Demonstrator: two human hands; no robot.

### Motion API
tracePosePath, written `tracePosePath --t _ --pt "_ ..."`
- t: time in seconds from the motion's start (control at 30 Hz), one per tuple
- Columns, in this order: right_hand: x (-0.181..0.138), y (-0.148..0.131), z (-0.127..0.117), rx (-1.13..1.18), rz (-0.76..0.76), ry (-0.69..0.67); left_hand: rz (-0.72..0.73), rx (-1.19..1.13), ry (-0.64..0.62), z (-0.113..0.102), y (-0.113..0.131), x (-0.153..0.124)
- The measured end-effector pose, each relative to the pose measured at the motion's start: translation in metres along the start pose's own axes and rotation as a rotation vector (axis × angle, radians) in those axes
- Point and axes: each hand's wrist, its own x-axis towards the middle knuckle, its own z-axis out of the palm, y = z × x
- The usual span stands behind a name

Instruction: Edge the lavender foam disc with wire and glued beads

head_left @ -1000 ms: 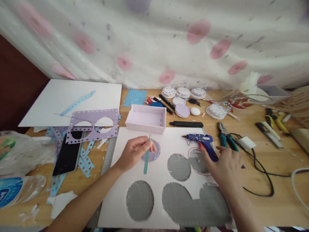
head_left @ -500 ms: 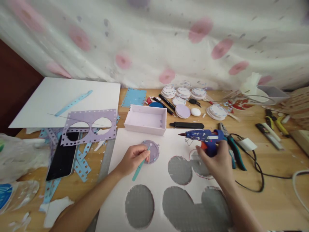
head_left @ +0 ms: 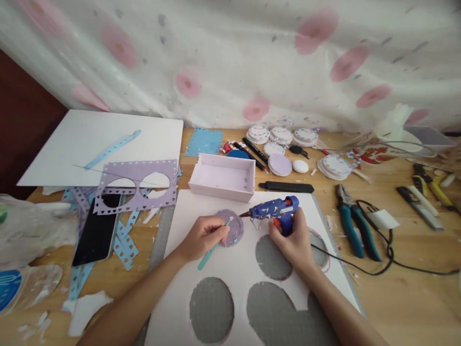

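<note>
My right hand (head_left: pixel 295 240) is closed around the grip of a blue glue gun (head_left: pixel 272 210), its dark nozzle pointing left at the edge of a small purple disc (head_left: pixel 234 228). Whether the nozzle touches the disc I cannot tell. My left hand (head_left: pixel 207 235) pinches a thin teal stick (head_left: pixel 208 257), whose upper end lies over the disc. The disc rests on a white sheet (head_left: pixel 169 288) with several round holes cut through it, showing a grey mat beneath. Just behind the disc stands a pale lilac open box (head_left: pixel 221 192).
Teal-handled pliers (head_left: pixel 355 226) and a white plug (head_left: pixel 383 218) with black cord lie at the right. Decorated white discs (head_left: pixel 306 136), pens (head_left: pixel 254 151) and a black tool (head_left: pixel 286 187) are at the back. On the left are a phone (head_left: pixel 95 235) and a purple cut sheet (head_left: pixel 137 170).
My right hand has brought the glue gun leftward, from above the sheet's right side to the purple disc. My left hand keeps its pinch on the stick. The view has shifted slightly.
</note>
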Motion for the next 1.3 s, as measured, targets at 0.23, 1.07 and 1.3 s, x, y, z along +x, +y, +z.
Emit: tracePosePath --t 0.23,1.07,1.3 --pt "-0.005 0.001 0.004 -0.115 -0.011 -0.026 0.012 0.007 0.004 0.000 -0.001 0.001" --pt "-0.009 0.000 0.003 -0.271 0.024 -0.007 0.030 -0.003 -0.003 -0.003 -0.004 0.000" --pt "0.006 0.016 -0.026 -0.467 0.116 0.180 0.068 -0.031 -0.007 -0.001 -0.005 0.001"
